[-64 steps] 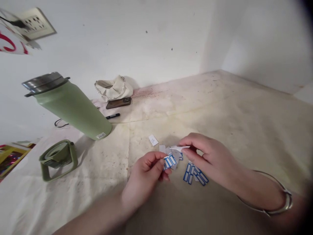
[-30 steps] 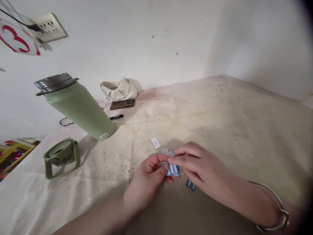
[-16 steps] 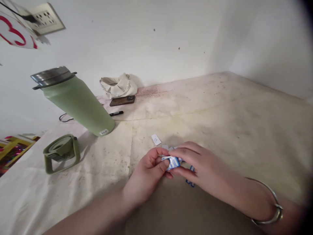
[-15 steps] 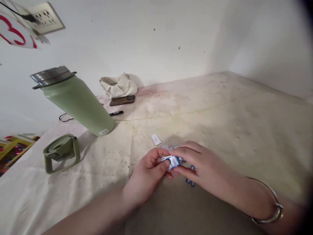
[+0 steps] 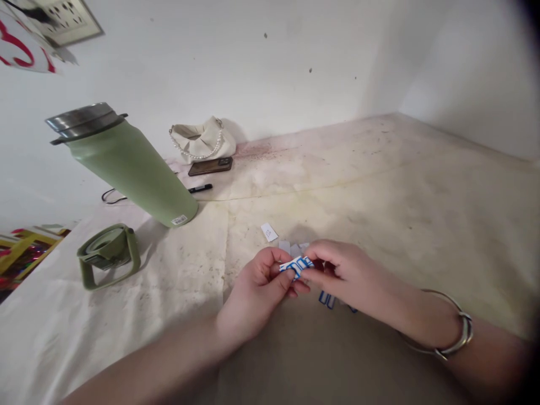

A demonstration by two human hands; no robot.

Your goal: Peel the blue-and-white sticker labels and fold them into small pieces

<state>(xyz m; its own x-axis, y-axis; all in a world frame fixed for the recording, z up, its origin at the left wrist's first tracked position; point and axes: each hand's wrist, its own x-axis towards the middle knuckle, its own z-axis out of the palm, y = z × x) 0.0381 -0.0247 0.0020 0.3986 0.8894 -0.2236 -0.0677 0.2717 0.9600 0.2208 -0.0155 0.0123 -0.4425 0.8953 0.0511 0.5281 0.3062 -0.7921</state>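
Note:
Several small white paper cards with blue outlines [image 5: 300, 263] are bunched in front of me. My left hand [image 5: 257, 289] pinches them between thumb and fingers. At their right end, the thumb and fingertips of my right hand [image 5: 343, 273] are closed on the edge of the same cards. Below my right hand lies another blue-outlined card [image 5: 327, 299] on the cloth, partly covered. Just beyond the hands are plain white slips [image 5: 284, 246], and a white card with a small drawn mark [image 5: 269, 232] lies farther off.
At left a green tumbler [image 5: 135, 169] stands by its green handled lid [image 5: 108, 256]. Behind are a cream handbag [image 5: 202, 138], a phone [image 5: 211, 166] and a black pen [image 5: 201, 188]. A stained cloth [image 5: 379, 197] covers the table up to the wall, which bears a socket [image 5: 70, 19].
My right hand has drawn its fingers in from a spread position and now pinches the right edge of the cards. The cards show more of their blue-outlined face. The view has tipped slightly down.

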